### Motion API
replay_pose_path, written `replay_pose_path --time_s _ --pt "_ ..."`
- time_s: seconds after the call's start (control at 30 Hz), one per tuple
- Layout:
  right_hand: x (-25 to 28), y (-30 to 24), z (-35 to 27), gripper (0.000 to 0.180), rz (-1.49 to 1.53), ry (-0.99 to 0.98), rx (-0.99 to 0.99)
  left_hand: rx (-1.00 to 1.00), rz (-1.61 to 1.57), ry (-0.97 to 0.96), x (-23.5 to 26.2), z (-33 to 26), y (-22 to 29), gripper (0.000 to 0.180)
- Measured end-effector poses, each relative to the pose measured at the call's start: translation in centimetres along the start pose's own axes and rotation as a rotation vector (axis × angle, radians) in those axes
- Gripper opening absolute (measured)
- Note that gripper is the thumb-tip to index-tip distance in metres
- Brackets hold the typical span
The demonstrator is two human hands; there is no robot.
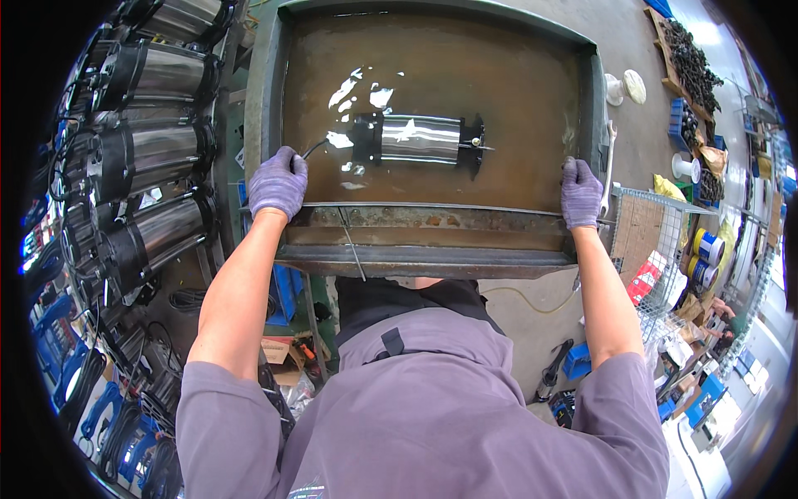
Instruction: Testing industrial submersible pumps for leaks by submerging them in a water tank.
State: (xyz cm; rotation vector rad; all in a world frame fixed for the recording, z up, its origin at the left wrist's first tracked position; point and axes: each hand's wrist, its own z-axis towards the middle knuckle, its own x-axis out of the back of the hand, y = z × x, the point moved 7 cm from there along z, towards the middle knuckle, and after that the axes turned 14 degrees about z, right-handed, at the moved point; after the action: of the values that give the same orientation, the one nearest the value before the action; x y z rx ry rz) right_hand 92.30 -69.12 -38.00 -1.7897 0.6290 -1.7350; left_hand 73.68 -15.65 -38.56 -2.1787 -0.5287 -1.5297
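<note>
A wide metal tank of murky brown water stands in front of me. In the water lies a cylindrical motor, with a shiny steel body, black ends and a short shaft at its right. From its left end a black cable runs to my left hand, gloved in purple-grey, which is closed round it at the left wall. My right hand, in a matching glove, is closed on the right rim. Both palms are hidden. A rusty crossbar spans the tank between the hands.
Several steel motors are stacked on the left. A thin rod leans across the tank's front edge. To the right are a wrench, a wire basket, white spools and blue bins. A hose hangs below.
</note>
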Motion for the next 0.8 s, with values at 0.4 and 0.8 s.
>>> replay_pose_path --time_s 0.4,0.8 --pt "0.13 -0.15 0.05 0.036 0.035 0.013 0.003 0.012 -0.019 -0.021 0.22 -0.08 0.21 0.026" --pt "0.37 -0.06 0.08 0.038 0.019 0.02 -0.022 -0.029 -0.025 0.035 0.3 -0.14 0.51 0.025"
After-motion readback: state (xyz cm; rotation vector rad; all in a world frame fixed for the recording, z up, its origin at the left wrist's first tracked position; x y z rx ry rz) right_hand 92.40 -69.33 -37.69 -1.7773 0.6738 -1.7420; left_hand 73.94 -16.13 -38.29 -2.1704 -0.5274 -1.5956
